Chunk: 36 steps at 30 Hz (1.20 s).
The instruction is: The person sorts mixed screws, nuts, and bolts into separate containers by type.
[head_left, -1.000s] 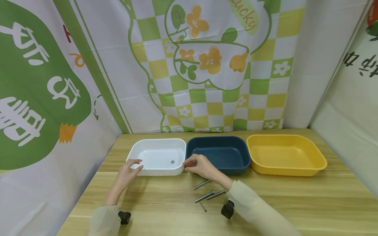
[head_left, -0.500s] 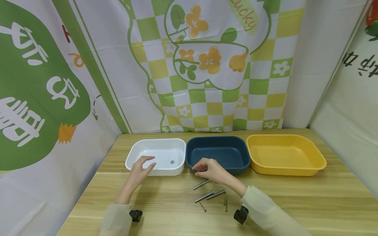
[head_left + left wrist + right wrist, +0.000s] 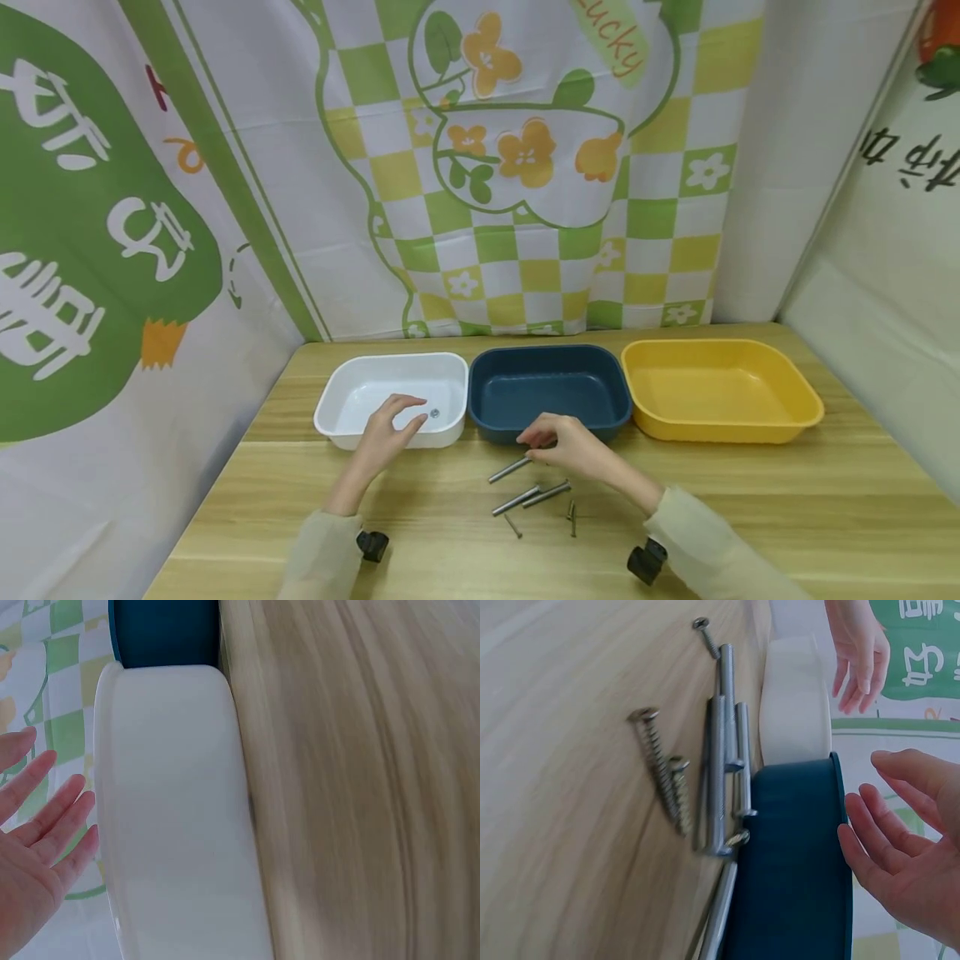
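My left hand [image 3: 386,429] hovers over the front rim of the white bin [image 3: 341,408], thumb and fingers spread apart with nothing between them. In that bin lies a small round metal piece, like a nut [image 3: 435,413]. My right hand [image 3: 566,446] is in front of the dark blue bin [image 3: 551,387], its fingers loosely bent and holding nothing in the right wrist view. Close by on the table, partly behind the right fingertips, is a metal bolt [image 3: 510,469]. Several bolts [image 3: 716,772] and brass-coloured screws [image 3: 656,754] lie in a loose group on the wood.
A yellow bin [image 3: 723,429] stands at the right, in a row with the other two along the back of the wooden table [image 3: 420,542]. Behind them hangs a patterned cloth [image 3: 517,250], and more printed cloth covers both sides.
My left hand has shifted right along the front of the white bin. The right hand has moved from that bin's right corner rightward and nearer, to just above the bolts.
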{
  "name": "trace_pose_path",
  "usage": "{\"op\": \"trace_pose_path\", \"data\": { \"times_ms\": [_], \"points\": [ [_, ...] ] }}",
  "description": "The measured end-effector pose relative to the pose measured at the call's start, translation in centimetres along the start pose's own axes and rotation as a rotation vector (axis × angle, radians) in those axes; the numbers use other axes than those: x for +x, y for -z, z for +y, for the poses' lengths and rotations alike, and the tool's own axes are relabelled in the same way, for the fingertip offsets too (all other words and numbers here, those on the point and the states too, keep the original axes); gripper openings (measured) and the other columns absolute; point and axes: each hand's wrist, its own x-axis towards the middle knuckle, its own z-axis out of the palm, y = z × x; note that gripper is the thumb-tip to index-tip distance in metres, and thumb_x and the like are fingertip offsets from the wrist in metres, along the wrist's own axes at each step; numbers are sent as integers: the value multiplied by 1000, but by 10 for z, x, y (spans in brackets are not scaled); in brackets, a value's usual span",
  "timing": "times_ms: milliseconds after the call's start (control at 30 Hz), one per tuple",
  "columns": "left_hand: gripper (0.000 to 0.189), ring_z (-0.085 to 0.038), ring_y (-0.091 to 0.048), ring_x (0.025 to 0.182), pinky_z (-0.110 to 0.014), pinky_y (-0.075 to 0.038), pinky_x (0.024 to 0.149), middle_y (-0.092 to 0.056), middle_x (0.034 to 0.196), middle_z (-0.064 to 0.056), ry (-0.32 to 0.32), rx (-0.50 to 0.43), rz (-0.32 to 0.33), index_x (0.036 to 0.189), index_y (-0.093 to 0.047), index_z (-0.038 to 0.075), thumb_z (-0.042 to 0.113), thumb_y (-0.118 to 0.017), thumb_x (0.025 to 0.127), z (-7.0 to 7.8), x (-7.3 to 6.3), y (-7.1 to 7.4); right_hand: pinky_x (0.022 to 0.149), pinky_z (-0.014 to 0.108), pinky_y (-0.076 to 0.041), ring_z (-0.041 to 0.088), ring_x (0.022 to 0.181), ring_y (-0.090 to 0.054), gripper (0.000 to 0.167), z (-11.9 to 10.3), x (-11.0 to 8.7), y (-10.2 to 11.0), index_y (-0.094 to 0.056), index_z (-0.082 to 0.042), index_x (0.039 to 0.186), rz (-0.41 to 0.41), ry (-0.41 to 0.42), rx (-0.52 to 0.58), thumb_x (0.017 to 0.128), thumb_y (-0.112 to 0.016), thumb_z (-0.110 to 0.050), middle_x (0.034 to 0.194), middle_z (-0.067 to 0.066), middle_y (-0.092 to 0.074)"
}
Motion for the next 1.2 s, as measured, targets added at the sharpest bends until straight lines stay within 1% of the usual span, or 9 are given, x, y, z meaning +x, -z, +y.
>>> {"op": "trace_pose_path", "data": {
  "times_ms": [167, 367, 533, 600, 733, 800, 967, 1067, 1200],
  "points": [
    [18, -25, -56, 94, -41, -44, 83, -60, 96, -8, -15, -31, -8, 97, -65, 4, 8, -65, 78, 7, 4, -11, 71, 33, -49, 21, 79, -59, 16, 6, -11, 5, -65, -2, 94, 0, -22, -36, 78, -64, -2, 88, 10, -61],
    [18, -23, -57, 93, -39, -44, 83, -60, 95, -7, -46, -46, -19, 95, -65, 4, 7, -66, 78, 15, 8, -23, 71, 33, -49, 23, 79, -58, 16, 14, -24, 11, -65, 3, 93, 16, -28, -57, 77, -64, 2, 87, 11, -61],
    [18, -22, -57, 93, -38, -44, 82, -61, 94, -6, -72, -59, -37, 95, -65, 3, 7, -67, 77, 22, 10, -32, 70, 32, -49, 22, 77, -58, 16, 22, -34, 14, -66, 3, 90, 46, -29, -92, 75, -66, 1, 85, 8, -61],
    [18, -22, -57, 93, -37, -44, 82, -60, 95, -6, -71, -66, -59, 95, -65, 3, 8, -66, 77, 24, 11, -36, 69, 31, -49, 21, 76, -57, 15, 25, -37, 15, -66, 2, 89, 61, -23, -112, 74, -66, 2, 84, 8, -61],
    [19, -20, -55, 97, -37, -43, 85, -59, 98, -4, -33, -85, -130, 98, -65, 4, 11, -65, 80, 29, 11, -41, 67, 30, -49, 20, 74, -57, 16, 31, -43, 18, -66, 1, 87, 78, -15, -144, 71, -67, 5, 82, 8, -60],
    [21, -20, -54, 98, -37, -43, 85, -58, 100, -4, -33, -88, -158, 99, -64, 3, 12, -64, 80, 32, 11, -43, 67, 30, -48, 20, 74, -56, 17, 33, -45, 19, -66, 1, 87, 81, -19, -157, 71, -68, 5, 82, 8, -60],
    [25, -22, -54, 98, -38, -43, 85, -58, 101, -6, -85, -73, -199, 100, -64, 2, 15, -65, 79, 35, 11, -49, 66, 27, -48, 17, 73, -56, 17, 39, -52, 20, -66, 1, 86, 88, -33, -187, 69, -69, 4, 81, 6, -60],
    [25, -23, -54, 98, -41, -41, 85, -57, 103, -7, -92, -60, -220, 101, -64, 3, 16, -65, 80, 37, 10, -51, 67, 27, -47, 18, 75, -56, 18, 43, -55, 21, -66, 1, 86, 87, -32, -188, 69, -69, 4, 82, 6, -60],
    [26, -25, -52, 102, -44, -39, 87, -57, 106, -9, -80, -54, -256, 103, -63, 4, 19, -64, 81, 38, 10, -54, 70, 28, -46, 18, 78, -56, 20, 48, -57, 21, -66, 1, 87, 89, -20, -191, 68, -70, 4, 83, 7, -61]
  ]
}}
